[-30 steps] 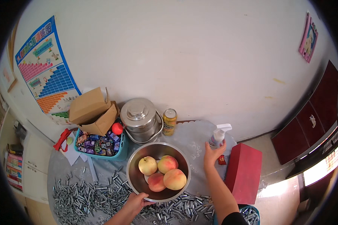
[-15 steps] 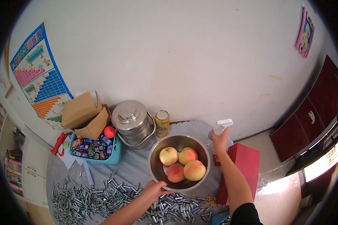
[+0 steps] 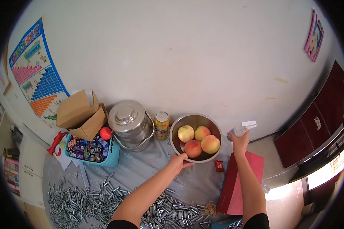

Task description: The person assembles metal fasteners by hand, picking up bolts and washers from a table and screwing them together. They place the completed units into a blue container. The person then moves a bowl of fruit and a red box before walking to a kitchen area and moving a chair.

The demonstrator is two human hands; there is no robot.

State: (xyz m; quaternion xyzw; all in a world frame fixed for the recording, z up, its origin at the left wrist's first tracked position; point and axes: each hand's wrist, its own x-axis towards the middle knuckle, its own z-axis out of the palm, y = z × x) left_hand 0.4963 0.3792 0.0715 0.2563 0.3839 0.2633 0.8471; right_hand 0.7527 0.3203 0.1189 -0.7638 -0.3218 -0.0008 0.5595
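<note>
Since half a second ago, the round steel bowl point(image 3: 195, 136) of four peaches has slid toward 1 o'clock across the desk point(image 3: 141, 171), ending closer to the wall, and the right hand has carried its bottle the same way.

Seen from the head camera, the left hand point(image 3: 178, 163) is clamped on the bowl's near rim at 7 o'clock, thumb over the edge. The bowl sits on the grey cloth of the desk, close to the white wall. Four yellow-pink peaches point(image 3: 198, 140) lie inside, touching one another.

The right hand point(image 3: 239, 142) is closed around a clear spray bottle with a white trigger head point(image 3: 241, 129), held upright at the bowl's 3 o'clock, just apart from it.

At the bowl's 9 o'clock stands a yellow drinks can point(image 3: 161, 125), and beyond that a lidded steel pot point(image 3: 128, 123). Further toward 9 o'clock lies a turquoise plastic tray of small wrapped items point(image 3: 91, 149) with an open brown cardboard box point(image 3: 80, 113) above it. A flat red box point(image 3: 240, 183) lies at the bowl's 5 o'clock, under the right forearm. Heaps of small silvery metal cylinders point(image 3: 88, 204) cover the desk at 7 o'clock.
</note>
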